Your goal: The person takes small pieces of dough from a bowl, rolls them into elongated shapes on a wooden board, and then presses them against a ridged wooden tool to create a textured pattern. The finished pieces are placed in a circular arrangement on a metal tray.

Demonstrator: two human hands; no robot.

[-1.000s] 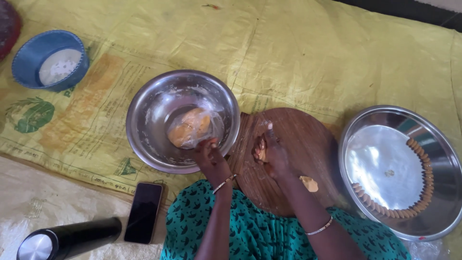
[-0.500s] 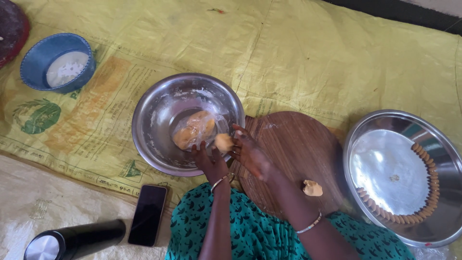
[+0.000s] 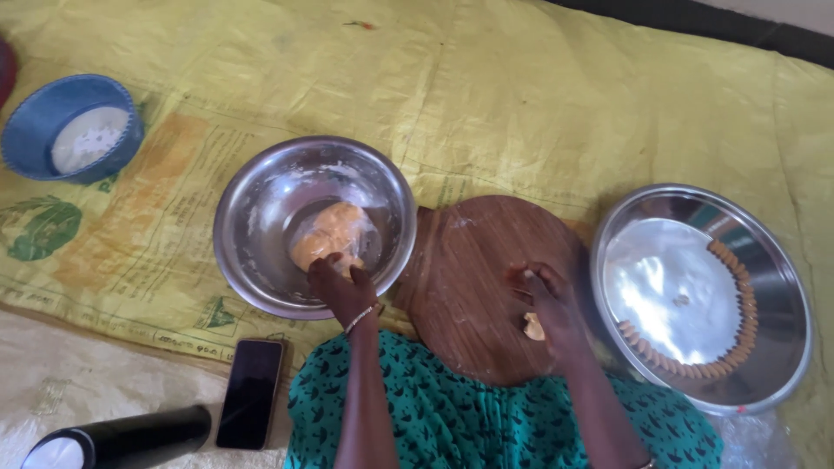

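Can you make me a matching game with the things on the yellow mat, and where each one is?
Things:
1. dough lump
2. blue bowl
3. phone
4. row of small shaped pieces

Places:
A. along the rim of the wide steel tray
B. far left, with white powder inside
C. inside the steel bowl, under the left hand
D. beside the black cylinder

Pairs: 1-C, 2-B, 3-D, 4-A

The black round bottle (image 3: 122,439) at seven o'clock is cut off by the bottom edge. The left hand (image 3: 341,287) hides part of the orange dough lump (image 3: 328,241). A dark red thing (image 3: 4,69) at ten o'clock is mostly cut off.
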